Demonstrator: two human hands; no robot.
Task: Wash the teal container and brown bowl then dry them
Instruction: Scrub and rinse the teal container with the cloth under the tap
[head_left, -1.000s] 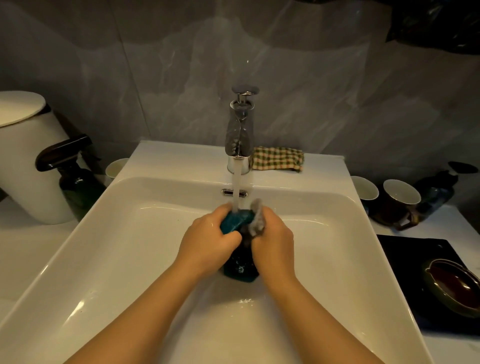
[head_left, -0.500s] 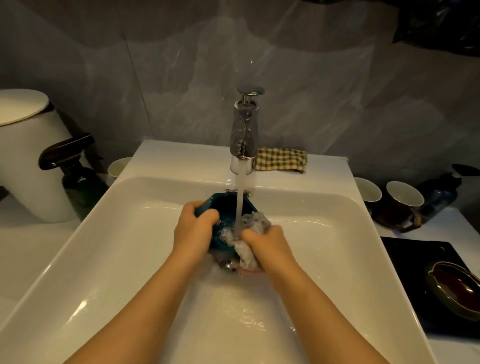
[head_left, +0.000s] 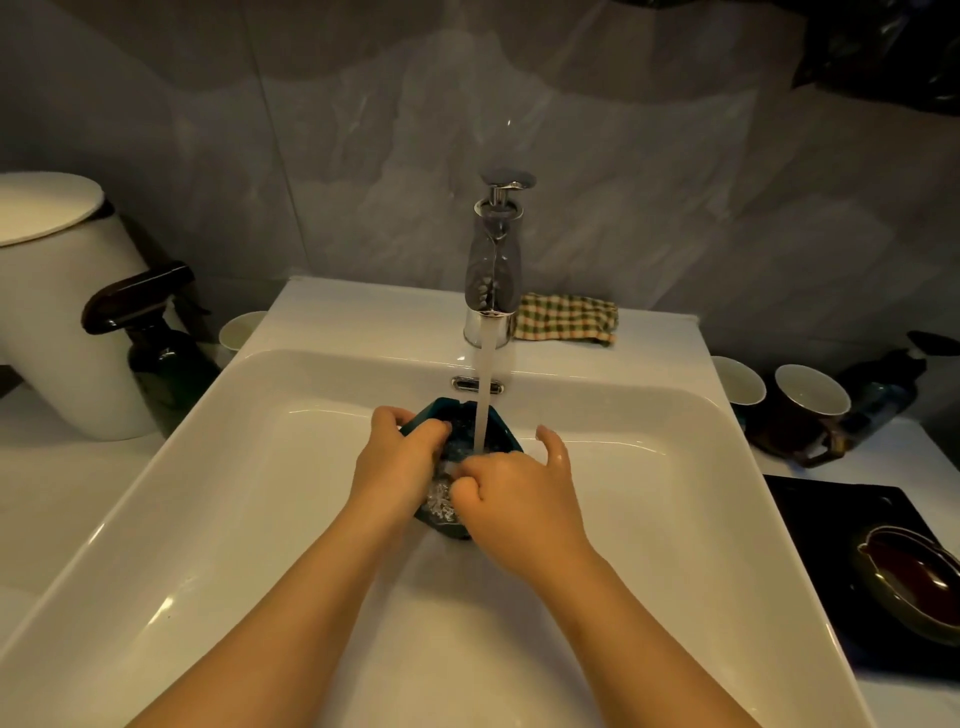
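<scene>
In the sink (head_left: 208, 519), under the running tap (head_left: 493, 270), the left hand (head_left: 395, 462) grips the teal container (head_left: 506, 426) by its rim. The right hand (head_left: 519, 493) curls at its near edge; what it pinches, I cannot tell.

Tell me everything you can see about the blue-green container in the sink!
The teal container is dark blue-green with a thick, angular rim, and looks like ceramic or hard plastic. It is held over the white sink, open mouth facing up. Water from the tap pours straight into it, so it is wet. The left hand grips its left rim. The right hand holds a grey cloth against its near edge. Its underside is hidden.
</scene>
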